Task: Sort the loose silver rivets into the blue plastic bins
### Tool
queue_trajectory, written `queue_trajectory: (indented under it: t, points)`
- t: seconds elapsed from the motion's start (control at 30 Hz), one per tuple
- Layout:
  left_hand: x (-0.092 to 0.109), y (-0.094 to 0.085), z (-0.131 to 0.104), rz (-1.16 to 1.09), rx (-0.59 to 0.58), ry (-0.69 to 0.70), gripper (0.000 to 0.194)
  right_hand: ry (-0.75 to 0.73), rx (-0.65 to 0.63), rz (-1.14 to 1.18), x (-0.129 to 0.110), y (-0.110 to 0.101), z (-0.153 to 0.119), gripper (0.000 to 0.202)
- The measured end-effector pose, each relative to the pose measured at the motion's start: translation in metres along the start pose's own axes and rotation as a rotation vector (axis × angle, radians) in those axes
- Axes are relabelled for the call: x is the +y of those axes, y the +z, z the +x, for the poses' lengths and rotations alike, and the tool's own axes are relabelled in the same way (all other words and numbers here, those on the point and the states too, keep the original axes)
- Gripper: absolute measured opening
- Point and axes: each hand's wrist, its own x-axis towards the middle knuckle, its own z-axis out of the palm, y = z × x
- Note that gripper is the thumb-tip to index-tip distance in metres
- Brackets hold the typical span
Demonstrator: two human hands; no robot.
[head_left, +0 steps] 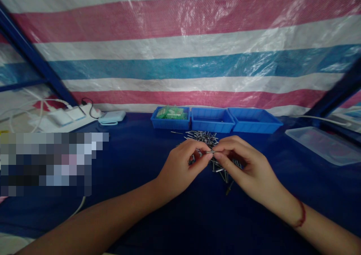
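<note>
Between the fingertips of both hands is a small silver metal pin (210, 152), shaped rather like a blind rivet. My left hand (180, 165) pinches its left end between thumb and forefinger. From the other side, my right hand (251, 168) has thumb and fingertips closed on the right end. Underneath and behind the hands lies a loose pile of similar metal pins (203, 136), partly hidden by the fingers. One stray pin (176, 132) rests left of the pile, and another pin (229, 188) with a brownish end lies at the near side.
Three blue bins stand in a row behind the pile: a left bin (170, 126) with green-and-clear plastic packets (172, 112), a middle bin (213, 126) and a right bin (255, 127). A translucent lid (324, 146) lies right. A power strip (67, 118) and light-blue case (112, 117) sit left.
</note>
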Motion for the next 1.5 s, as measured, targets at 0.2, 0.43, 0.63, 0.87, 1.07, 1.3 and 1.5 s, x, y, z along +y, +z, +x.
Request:
queue_trajectory:
  t: [0.2,0.43,0.63,0.87,1.07,1.3,1.5]
  points:
    - [0.003,-0.002,-0.002,0.005,0.020,0.068,0.003,-0.016,-0.034,-0.006,0.002,0.002,-0.001,0.010]
    - [0.003,-0.001,-0.002,0.018,-0.004,-0.006,0.007,-0.120,-0.008,-0.148,0.003,-0.001,0.007,0.014]
    - [-0.003,0.005,-0.002,0.096,-0.130,0.000,0.012,0.007,0.338,-0.580,0.041,-0.018,0.043,0.019]
    - [-0.007,0.006,-0.003,0.335,-0.265,0.094,0.010,0.089,0.242,-0.758,0.072,-0.031,0.047,0.026]
    - [-0.011,0.007,-0.005,0.446,-0.317,0.118,0.010,0.044,0.240,-0.767,0.078,-0.043,0.043,0.028]
    - [-0.010,0.010,-0.006,0.475,-0.348,0.109,0.012,0.038,0.080,-0.963,0.113,-0.056,0.041,0.031]
    - [-0.009,0.011,-0.006,0.504,-0.366,0.104,0.013,0.047,0.042,-0.962,0.112,-0.057,0.039,0.027]
